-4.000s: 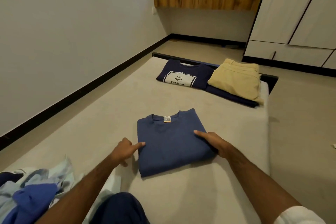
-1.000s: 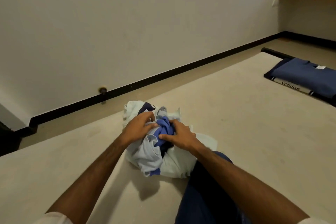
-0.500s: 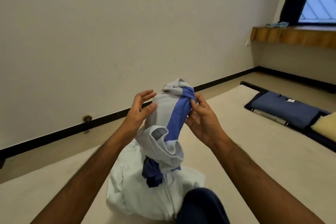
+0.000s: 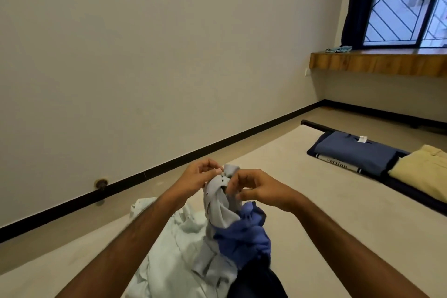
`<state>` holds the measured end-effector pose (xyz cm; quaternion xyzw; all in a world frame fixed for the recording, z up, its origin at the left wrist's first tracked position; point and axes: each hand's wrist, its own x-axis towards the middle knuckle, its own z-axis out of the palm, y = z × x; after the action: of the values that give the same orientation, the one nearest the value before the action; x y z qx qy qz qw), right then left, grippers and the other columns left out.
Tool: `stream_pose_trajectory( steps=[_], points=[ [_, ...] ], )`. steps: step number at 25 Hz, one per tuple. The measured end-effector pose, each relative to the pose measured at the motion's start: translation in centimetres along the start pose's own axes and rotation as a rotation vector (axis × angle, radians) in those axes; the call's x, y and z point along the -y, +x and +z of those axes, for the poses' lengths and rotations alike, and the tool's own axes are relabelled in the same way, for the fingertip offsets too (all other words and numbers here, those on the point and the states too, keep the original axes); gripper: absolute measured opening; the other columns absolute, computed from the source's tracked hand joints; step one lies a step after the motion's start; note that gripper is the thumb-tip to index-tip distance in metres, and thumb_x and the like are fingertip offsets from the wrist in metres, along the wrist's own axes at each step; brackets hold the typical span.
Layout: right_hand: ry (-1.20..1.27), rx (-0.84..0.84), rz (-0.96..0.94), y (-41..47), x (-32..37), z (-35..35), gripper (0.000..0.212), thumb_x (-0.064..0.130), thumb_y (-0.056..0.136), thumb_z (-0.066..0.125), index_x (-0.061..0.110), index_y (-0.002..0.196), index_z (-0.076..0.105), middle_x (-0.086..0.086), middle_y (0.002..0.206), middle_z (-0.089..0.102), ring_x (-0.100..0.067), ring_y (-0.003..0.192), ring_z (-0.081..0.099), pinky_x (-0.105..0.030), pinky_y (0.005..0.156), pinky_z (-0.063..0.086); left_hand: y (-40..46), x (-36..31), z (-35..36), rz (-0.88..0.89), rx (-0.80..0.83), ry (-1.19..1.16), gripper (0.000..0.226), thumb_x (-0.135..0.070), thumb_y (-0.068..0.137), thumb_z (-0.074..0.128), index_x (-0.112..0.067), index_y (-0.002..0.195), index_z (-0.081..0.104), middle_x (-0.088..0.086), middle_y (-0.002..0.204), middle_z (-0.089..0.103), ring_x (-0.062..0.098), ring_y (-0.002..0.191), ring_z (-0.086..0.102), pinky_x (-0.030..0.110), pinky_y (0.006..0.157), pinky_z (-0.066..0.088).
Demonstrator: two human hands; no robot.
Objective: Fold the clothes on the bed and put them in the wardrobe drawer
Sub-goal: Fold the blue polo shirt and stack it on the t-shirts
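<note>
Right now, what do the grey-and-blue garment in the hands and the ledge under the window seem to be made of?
Grey-and-blue garment: soft, matte knit fabric, probably cotton or a blend; it bunches into limp folds. Ledge: wood or wood-look laminate, with warm brown grain streaks and a slight sheen; which of the two cannot be told.

Bare forearms, dark navy trousers (image 4: pixel 256 283)

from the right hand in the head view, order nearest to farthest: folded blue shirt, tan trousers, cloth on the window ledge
From the right hand:
1. folded blue shirt, right, far end of the bed
2. tan trousers, beside it, further right
3. cloth on the window ledge, far back
</note>
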<state>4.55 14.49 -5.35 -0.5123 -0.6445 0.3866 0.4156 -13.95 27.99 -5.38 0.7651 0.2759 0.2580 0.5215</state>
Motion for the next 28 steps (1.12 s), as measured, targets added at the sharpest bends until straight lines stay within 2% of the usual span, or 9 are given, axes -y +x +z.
stream_pose_trajectory(
  steps=[5, 8, 15, 17, 19, 21, 23, 25, 28],
  points=[
    [-0.072, -0.345, 0.083, -0.5, -2.5, 0.7, 0.052, 0.014, 0.088, 0.077, 0.029, 0.128, 0.047, 0.008, 0.128, 0.050, -0.015, 0.112, 0.059, -0.025, 0.085, 0.059, -0.2, -0.5, 1.4, 0.084, -0.154, -0.060, 0.012, -0.015, 0.103, 0.052, -0.017, 0.102, 0.063, 0.003, 0.096, 0.067, 0.016, 0.087, 0.064, 0.022, 0.071, 0.052],
    [-0.070, -0.324, 0.021, -0.3, -2.6, -0.4, 0.054, 0.015, 0.093, 0.072, 0.038, 0.136, 0.049, 0.017, 0.130, 0.052, -0.007, 0.118, 0.055, -0.020, 0.090, 0.054, 0.5, -3.0, 1.3, 0.193, -0.202, -0.189, 0.011, -0.012, 0.104, 0.048, -0.014, 0.105, 0.059, 0.002, 0.095, 0.065, 0.008, 0.083, 0.065, 0.022, 0.070, 0.054],
    [-0.412, -0.454, -0.108, -0.8, 0.9, -4.4, 0.028, 0.014, 0.088, 0.076, 0.033, 0.092, 0.057, 0.003, 0.110, 0.052, -0.013, 0.102, 0.053, -0.029, 0.088, 0.052, 2.3, -6.7, 1.1, 0.245, -0.366, -0.364, 0.017, -0.011, 0.106, 0.044, -0.015, 0.109, 0.061, 0.000, 0.099, 0.065, 0.009, 0.084, 0.066, 0.024, 0.068, 0.057],
    [-0.364, -0.440, -0.079, -2.3, 1.2, -6.3, 0.021, 0.010, 0.089, 0.074, 0.026, 0.091, 0.060, 0.001, 0.104, 0.057, -0.016, 0.097, 0.059, -0.035, 0.085, 0.057, 2.4, -6.1, 0.2, 0.226, -0.234, -0.139, 0.030, -0.005, 0.104, 0.039, -0.013, 0.102, 0.068, 0.002, 0.097, 0.068, 0.016, 0.081, 0.062, 0.026, 0.063, 0.054],
    [-0.273, -0.387, -0.022, -4.5, 0.7, -7.8, 0.009, 0.013, 0.088, 0.071, 0.014, 0.094, 0.065, -0.005, 0.100, 0.067, -0.020, 0.097, 0.067, -0.044, 0.086, 0.061, 1.7, -4.4, -0.4, 0.186, 0.137, 0.240, 0.034, -0.005, 0.100, 0.039, -0.014, 0.096, 0.072, -0.008, 0.087, 0.070, 0.015, 0.074, 0.058, 0.028, 0.063, 0.051],
    [-0.219, -0.200, 0.044, -6.6, -0.3, -8.2, 0.014, 0.015, 0.088, 0.066, 0.008, 0.101, 0.067, -0.006, 0.103, 0.072, -0.024, 0.099, 0.070, -0.044, 0.088, 0.061, 0.3, -2.0, -0.3, 0.131, 0.547, 0.634, 0.032, -0.008, 0.096, 0.044, -0.019, 0.097, 0.073, -0.022, 0.076, 0.064, 0.004, 0.069, 0.055, 0.027, 0.069, 0.050],
    [-0.255, 0.061, 0.149, -8.5, -1.8, -7.4, 0.019, 0.010, 0.092, 0.064, 0.009, 0.110, 0.066, -0.005, 0.108, 0.073, -0.026, 0.100, 0.071, -0.041, 0.088, 0.060, -1.0, 0.3, 0.7, 0.106, 0.779, 0.822, 0.030, -0.011, 0.095, 0.047, -0.023, 0.106, 0.073, -0.025, 0.080, 0.060, 0.002, 0.075, 0.056, 0.026, 0.078, 0.049],
    [-0.356, 0.233, 0.235, -9.4, -3.7, -6.2, 0.022, 0.006, 0.094, 0.061, 0.015, 0.113, 0.067, -0.002, 0.110, 0.073, -0.023, 0.099, 0.071, -0.042, 0.091, 0.059, -1.3, 2.0, 1.7, 0.261, 0.713, 0.866, 0.031, -0.019, 0.094, 0.052, -0.034, 0.119, 0.062, -0.017, 0.107, 0.057, 0.005, 0.097, 0.056, 0.026, 0.090, 0.047],
    [-0.522, 0.230, 0.244, -9.9, -5.1, -5.5, 0.017, 0.011, 0.097, 0.060, 0.022, 0.104, 0.072, 0.004, 0.103, 0.073, -0.017, 0.096, 0.067, -0.044, 0.092, 0.055, -0.3, 3.5, 3.9, 0.439, 0.634, 0.980, 0.052, -0.031, 0.090, 0.060, -0.040, 0.139, 0.046, -0.008, 0.142, 0.042, 0.008, 0.127, 0.040, 0.028, 0.103, 0.036]
  ],
)
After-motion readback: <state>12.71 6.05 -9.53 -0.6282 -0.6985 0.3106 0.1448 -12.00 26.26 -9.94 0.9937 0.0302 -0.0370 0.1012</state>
